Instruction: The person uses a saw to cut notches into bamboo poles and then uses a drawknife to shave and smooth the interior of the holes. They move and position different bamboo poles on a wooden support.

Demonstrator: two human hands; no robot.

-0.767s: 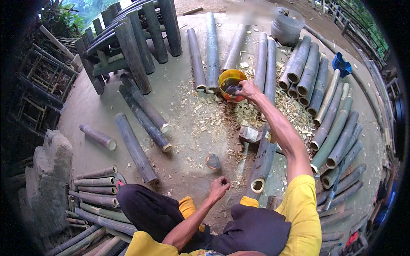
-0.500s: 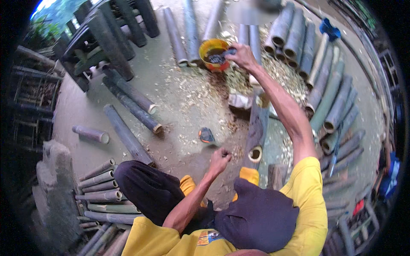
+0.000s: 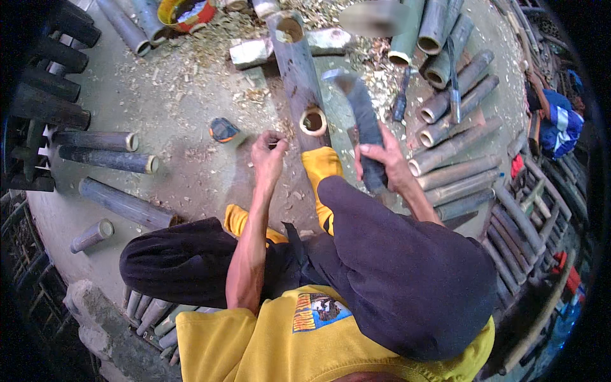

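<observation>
Bamboo tube (image 3: 298,79) lies over pale block (image 3: 251,53), lower end between the hands. Right hand (image 3: 394,164) has fingers wrapped round dark tool (image 3: 365,118); left hand (image 3: 268,156) curls half-closed, seemingly empty, probably best kept clear.

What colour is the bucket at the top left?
The bucket is yellow and red, best seen in the head view.
</observation>
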